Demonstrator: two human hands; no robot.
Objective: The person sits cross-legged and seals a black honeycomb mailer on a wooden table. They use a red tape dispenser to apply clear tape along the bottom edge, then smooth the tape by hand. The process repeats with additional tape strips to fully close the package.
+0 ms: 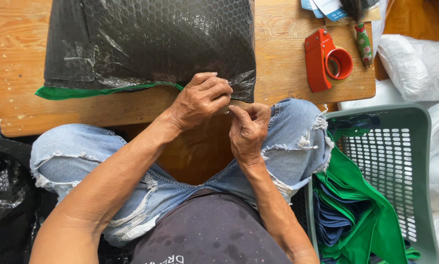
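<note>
The left hand [200, 100] is curled, fingers bent and bunched at the lower right corner of the black bubble-wrap parcel [151, 41], pinching its clear plastic edge. The right hand [248, 128] sits just beside it, thumb and forefinger pressed together in a pinch right at the left hand's fingertips; what is between them is too small to tell, perhaps a bit of tape or film. The 2 hands nearly touch.

The parcel lies on the wooden table [288, 63], directly above the hands, its near edge at the table's front. A strip of green cloth [92, 91] sticks out from under the parcel along that edge, to the left of the left hand.

On the table, well to the right of the hands, stands a red tape dispenser [324, 58], with a brush handle [363, 44] just beside it.

Right of the person's knee is a grey-green plastic basket [400, 161] with a perforated wall. It holds folded cloth, green [361, 200] on top and dark blue [329, 217] beneath. White plastic bags [420, 66] lie beyond the basket.
</note>
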